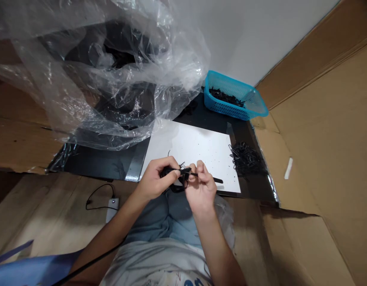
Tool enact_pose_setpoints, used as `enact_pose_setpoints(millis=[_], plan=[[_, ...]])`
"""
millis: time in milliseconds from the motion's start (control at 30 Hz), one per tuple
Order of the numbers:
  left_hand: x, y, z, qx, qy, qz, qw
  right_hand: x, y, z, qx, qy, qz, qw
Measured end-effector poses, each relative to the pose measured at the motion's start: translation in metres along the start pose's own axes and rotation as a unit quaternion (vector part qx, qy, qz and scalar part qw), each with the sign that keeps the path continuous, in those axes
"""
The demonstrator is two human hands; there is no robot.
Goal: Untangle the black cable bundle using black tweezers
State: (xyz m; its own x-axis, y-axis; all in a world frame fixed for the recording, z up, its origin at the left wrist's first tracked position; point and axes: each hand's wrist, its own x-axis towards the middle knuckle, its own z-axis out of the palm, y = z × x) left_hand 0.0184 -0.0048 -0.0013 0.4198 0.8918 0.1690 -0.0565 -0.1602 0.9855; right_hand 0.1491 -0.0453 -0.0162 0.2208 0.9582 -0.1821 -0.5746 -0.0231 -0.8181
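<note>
Black cord (175,174), a small tangled bundle of it, sits between both hands just above the near edge of a white sheet (201,155). The left hand (156,178) is clenched around the thicker end of the bundle, while the right hand (201,186) pinches a thin black strand coming off it between fingertips. The sheet lies on a dark worktop (105,163) directly beyond the hands. To the right of the hands, a loose pile of black loops (247,159) rests on the worktop beside the sheet. Farther away and to the right stands a blue basket (235,101) holding more small black pieces. Beyond the left hand, a large clear plastic bag (105,71) bulges over dark contents that cannot be made out.
</note>
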Motion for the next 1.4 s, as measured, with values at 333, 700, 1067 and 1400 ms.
enact_pose_setpoints(millis=[333,700,1067,1400], plan=[[0.001,0.001,0.003,0.004,-0.01,-0.012,1.0,0.003,-0.011,0.004,-0.006,-0.029,-0.015,0.999],[-0.002,-0.002,0.004,0.011,0.011,0.003,1.0,-0.005,-0.027,-0.013,-0.102,-0.023,-0.209,0.972],[-0.002,-0.003,0.003,0.016,0.015,0.016,1.0,-0.024,-0.018,-0.027,-0.354,-0.115,-0.398,0.838],[-0.003,-0.002,0.004,0.027,0.017,0.035,0.999,-0.021,-0.008,-0.025,-0.22,-0.086,-0.315,0.919]])
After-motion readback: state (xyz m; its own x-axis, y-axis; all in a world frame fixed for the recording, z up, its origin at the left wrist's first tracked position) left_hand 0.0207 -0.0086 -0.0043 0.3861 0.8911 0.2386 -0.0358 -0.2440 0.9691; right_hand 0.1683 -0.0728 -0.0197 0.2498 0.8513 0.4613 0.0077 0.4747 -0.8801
